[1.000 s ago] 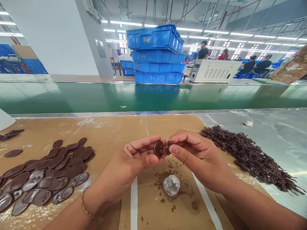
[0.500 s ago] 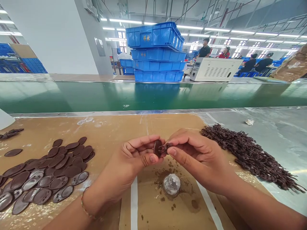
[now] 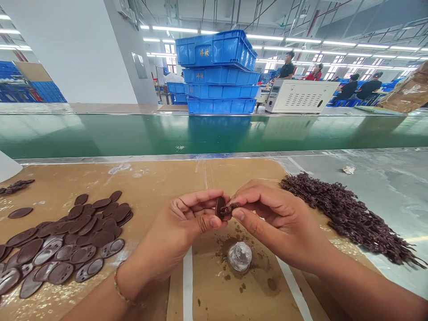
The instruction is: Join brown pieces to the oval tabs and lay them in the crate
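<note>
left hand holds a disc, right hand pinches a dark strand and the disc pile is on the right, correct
Not quite: in the head view, the disc pile is on the left, not right. The left hand holds a disc, the right hand pinches a dark strand.

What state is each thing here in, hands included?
Left hand: closed on a disc.
Disc: held on edge.
Right hand: pinching a strip.
Strip: bunched, close to the disc.
Loose discs: piled, overlapping.
Strip heap: tangled.
Clear pot: standing; cannot tell whether capped.
Crates: stacked four high.
Belt: moving; its white mark has slid right.
</note>
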Motion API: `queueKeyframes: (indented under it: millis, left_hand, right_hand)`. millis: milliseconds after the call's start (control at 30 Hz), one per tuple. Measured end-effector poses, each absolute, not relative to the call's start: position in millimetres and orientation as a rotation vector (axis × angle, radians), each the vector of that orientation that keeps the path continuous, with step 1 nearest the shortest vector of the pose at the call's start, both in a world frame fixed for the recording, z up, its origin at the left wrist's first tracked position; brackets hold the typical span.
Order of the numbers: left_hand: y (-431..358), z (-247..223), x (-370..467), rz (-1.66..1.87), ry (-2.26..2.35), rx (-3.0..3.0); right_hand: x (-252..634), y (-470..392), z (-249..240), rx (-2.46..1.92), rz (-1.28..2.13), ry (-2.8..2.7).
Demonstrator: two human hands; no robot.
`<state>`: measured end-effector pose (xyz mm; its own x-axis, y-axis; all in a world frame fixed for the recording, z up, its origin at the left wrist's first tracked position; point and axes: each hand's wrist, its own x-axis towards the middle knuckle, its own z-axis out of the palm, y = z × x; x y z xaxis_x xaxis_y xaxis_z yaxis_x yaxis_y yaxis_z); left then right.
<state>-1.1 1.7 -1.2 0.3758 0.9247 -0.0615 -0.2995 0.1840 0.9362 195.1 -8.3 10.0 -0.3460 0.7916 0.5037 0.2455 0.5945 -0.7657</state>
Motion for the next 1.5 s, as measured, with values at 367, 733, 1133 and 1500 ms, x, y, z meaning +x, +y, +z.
queueKeyframes:
  millis: [367, 733, 1133, 1500]
  left_hand:
    - [3.9, -1.8, 1.9, 1.001, 0.771, 0.985]
    - [1.1, -1.3, 4.0, 0.995, 0.755, 0.94]
    - [-0.1, -2.0, 2.4, 0.961, 0.802, 0.925]
    - [1.5, -0.6, 3.8, 0.97, 0.785, 0.923]
  right_hand:
    - [187.3, -9.3, 10.1, -0.87, 0.762, -1.826]
    - [186.8, -13.3, 13.2, -0.885, 1.0, -1.753]
    - [184.2, -11.8, 10.6, -0.906, 1.095, -1.671]
    - [184.2, -11.4, 4.7, -0.852, 1.126, -1.633]
